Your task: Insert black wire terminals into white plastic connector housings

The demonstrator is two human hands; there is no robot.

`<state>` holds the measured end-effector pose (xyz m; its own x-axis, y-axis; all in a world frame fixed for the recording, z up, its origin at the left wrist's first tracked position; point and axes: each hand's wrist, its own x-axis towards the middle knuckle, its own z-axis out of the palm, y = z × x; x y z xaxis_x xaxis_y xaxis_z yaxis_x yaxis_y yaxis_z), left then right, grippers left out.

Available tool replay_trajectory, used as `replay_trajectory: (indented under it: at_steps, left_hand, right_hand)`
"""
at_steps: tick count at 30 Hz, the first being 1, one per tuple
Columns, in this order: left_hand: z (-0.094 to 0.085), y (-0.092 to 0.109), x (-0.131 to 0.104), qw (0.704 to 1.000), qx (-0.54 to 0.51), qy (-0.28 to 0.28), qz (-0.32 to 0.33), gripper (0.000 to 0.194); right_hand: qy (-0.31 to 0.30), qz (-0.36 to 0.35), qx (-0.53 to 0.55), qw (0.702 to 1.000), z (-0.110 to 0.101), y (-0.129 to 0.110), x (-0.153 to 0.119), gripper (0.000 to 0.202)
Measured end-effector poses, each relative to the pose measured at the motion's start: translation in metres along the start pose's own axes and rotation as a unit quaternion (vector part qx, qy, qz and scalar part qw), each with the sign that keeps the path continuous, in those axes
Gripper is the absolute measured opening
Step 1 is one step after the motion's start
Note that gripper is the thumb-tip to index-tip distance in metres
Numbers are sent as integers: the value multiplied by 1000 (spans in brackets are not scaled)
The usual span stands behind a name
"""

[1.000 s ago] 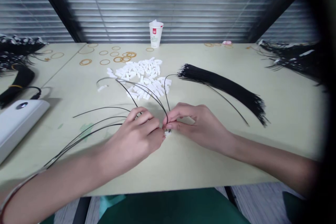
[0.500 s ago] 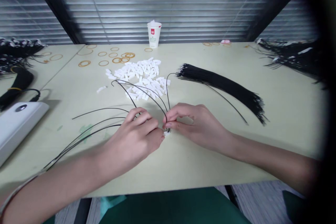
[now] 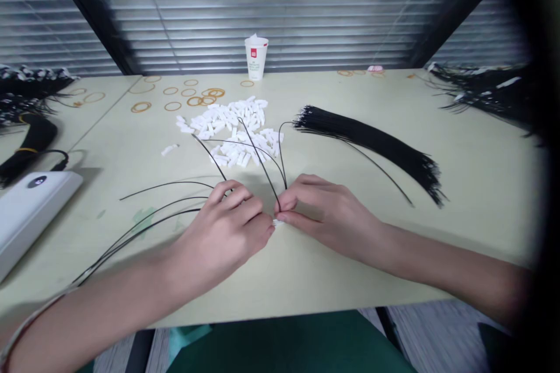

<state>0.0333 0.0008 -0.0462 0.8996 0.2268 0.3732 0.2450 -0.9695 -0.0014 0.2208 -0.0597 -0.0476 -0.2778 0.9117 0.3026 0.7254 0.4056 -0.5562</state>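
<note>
My left hand point(image 3: 236, 218) is closed, its fingertips at a small white connector point(image 3: 277, 222) low over the table; black wires run out behind it to the left. My right hand point(image 3: 315, 204) pinches thin black wires point(image 3: 265, 169) right beside the connector. These wires arch up and away over the pile of white connectors point(image 3: 238, 122). Most of the held connector is hidden by my fingers. To the right of the pile lies a thick bundle of black wires point(image 3: 367, 140), with one loose wire below it.
A paper cup point(image 3: 256, 58) stands at the back. Rubber bands point(image 3: 195, 101) lie at the back left. A white device point(image 3: 35, 215) is on the left near a banded wire bundle point(image 3: 32, 140). More wires point(image 3: 490, 93) lie far right.
The wires in my right hand have shifted; one now stands straighter, its free end moved right across the pile. My right hand's fingers have closed down nearer the connector. My left hand is nearly still.
</note>
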Motion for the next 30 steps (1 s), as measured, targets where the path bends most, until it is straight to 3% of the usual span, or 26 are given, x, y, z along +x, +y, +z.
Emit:
replay_trajectory:
  at_steps: [6,10,13,16,18,19,21,22,26,30]
  left_hand:
    - [0,0,0,1000,-6,5,-3,20]
    - [-1,-1,0,1000,-9,8,6,20]
    - [0,-1,1,1000,-15,1,-6,21]
    - [1,0,1,1000,-14,2,-17,21]
    - [3,0,0,1000,-13,9,-17,21]
    - [4,0,0,1000,-13,9,-17,21]
    - [4,0,-1,1000,-14,5,-20,22]
    - [4,0,-2,1000,-14,3,-22,23]
    - [3,0,-2,1000,-16,-6,-26,23]
    - [3,0,-2,1000,-12,-12,-24,22]
  right_hand:
    - [-16,20,6,1000,3,0,-1,10]
    - [-20,85,132,987,4,4,4,3]
    - [46,168,217,961,-20,16,9,15]
    - [154,234,117,953,-63,38,-3,29]
    - [71,296,-49,951,-89,55,-23,33]
    - [46,328,-138,933,-99,62,-35,34]
    - [-67,367,-202,905,-109,74,-60,38]
    - [-91,379,-229,892,-109,78,-71,38]
    - [-98,358,-270,888,-100,75,-96,20]
    - [-101,341,-273,894,-95,67,-96,18]
